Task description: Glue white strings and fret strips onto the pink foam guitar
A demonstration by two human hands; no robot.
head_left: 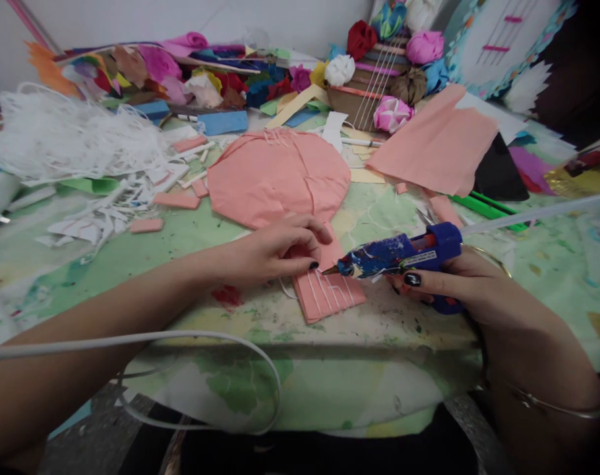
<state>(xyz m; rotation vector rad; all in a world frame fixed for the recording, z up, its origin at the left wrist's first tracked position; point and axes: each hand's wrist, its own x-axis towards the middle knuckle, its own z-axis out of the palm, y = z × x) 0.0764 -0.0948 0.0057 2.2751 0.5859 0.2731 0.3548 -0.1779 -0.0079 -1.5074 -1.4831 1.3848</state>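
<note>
My right hand (458, 284) is wrapped round a blue hot glue gun (403, 254) with a clear glue stick out of its back; the nozzle points left at a small pink foam piece (330, 290) crossed by white strings. My left hand (280, 251) rests on the top of that pink piece, its fingers curled and pressing down right beside the nozzle tip. Just behind lies a large round pink paper shape (275, 178), also with white strings at its far edge.
A white cord (191, 340) loops over the table's near edge. A heap of white shreds (67, 138) and pink foam strips lie at the left. Paper flowers (393, 72), a pink sheet (433, 142) and green scissors (482, 208) sit behind and right.
</note>
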